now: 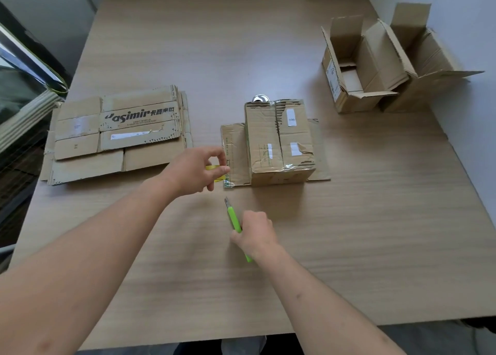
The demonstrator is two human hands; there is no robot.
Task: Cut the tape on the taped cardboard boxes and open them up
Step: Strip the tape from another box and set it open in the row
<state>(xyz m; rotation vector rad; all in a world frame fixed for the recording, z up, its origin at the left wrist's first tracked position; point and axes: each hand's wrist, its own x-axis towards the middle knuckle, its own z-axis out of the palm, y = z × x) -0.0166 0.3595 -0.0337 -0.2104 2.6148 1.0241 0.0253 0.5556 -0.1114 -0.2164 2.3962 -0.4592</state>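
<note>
- We see a taped cardboard box (279,142) near the middle of the wooden table (375,220), lying with two of its flaps spread flat on the tabletop, one to the left and one to the right.
- Clear tape (288,165) crinkles along the near edge of its top face, and more shines along the far edge; white labels are stuck on that face.
- Our left hand (197,168) is at the left flap (233,153), thumb and fingers curled and pinching a small yellow piece (218,172) right at the flap's edge; we cannot tell what the piece is.
- Our right hand (255,234) is closed around a green utility knife (234,220), nearer to us than the box and apart from it, with the blade tip pointing away from us toward the left flap's near corner.
- A stack of flattened cardboard (118,134) lies to the left, the top sheet printed with dark lettering.
- Two open boxes (375,67) stand side by side at the far right, flaps up and touching each other.
- A small round metal object (259,98) peeks out just behind the taped box.
- At the far left edge we glimpse a dark window frame (26,59).
</note>
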